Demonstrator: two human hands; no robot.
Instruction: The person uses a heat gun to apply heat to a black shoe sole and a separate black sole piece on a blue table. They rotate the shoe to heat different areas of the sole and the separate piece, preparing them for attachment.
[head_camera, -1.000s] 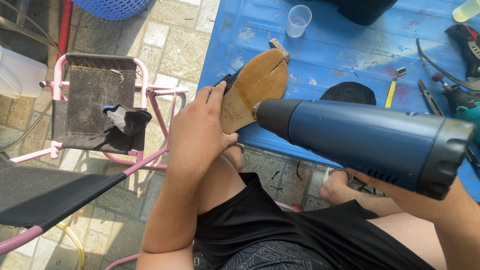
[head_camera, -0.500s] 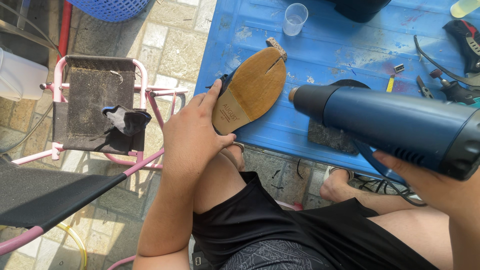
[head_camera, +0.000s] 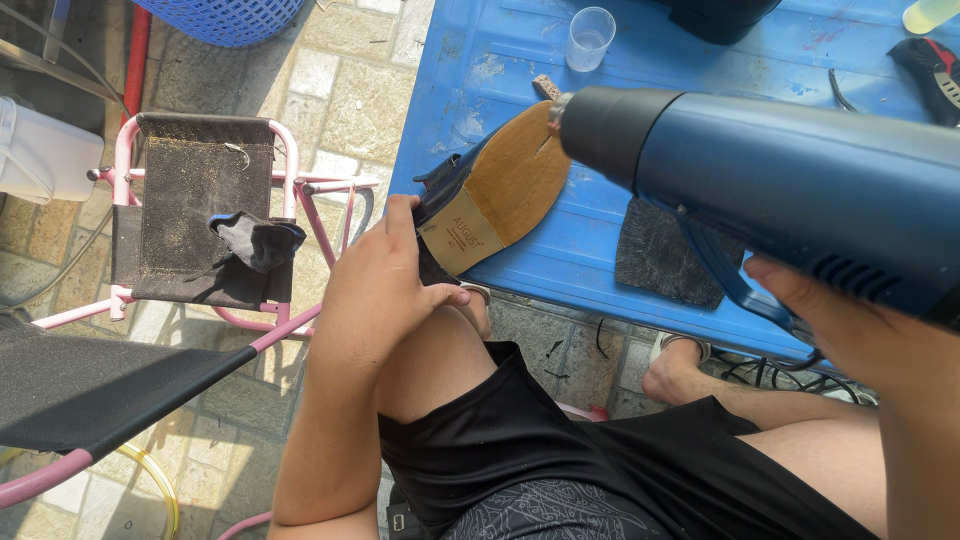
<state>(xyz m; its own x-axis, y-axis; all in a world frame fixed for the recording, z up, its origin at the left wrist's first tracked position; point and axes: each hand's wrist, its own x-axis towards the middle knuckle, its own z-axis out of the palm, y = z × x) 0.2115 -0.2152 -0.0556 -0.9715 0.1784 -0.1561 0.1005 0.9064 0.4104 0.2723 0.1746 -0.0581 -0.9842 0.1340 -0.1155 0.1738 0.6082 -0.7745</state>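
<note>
My left hand (head_camera: 385, 285) grips the heel end of a dark shoe, its tan leather sole (head_camera: 505, 195) turned up toward me over the edge of a blue table (head_camera: 520, 55). My right hand (head_camera: 830, 315) holds a large blue heat gun (head_camera: 790, 175) by its handle. The gun's round nozzle (head_camera: 590, 120) points left and sits just above the toe end of the sole, nearly touching it.
A dark rectangular rubber piece (head_camera: 665, 250) lies on the table under the gun. A clear plastic cup (head_camera: 590, 38) stands at the back, tools at the far right (head_camera: 930, 65). A pink-framed stool with a dark rag (head_camera: 255, 240) stands left. My bare feet (head_camera: 680, 365) rest below.
The heat gun has swung up and left, its nozzle now over the toe of the sole. My left hand has tilted the shoe slightly and kept its grip.
</note>
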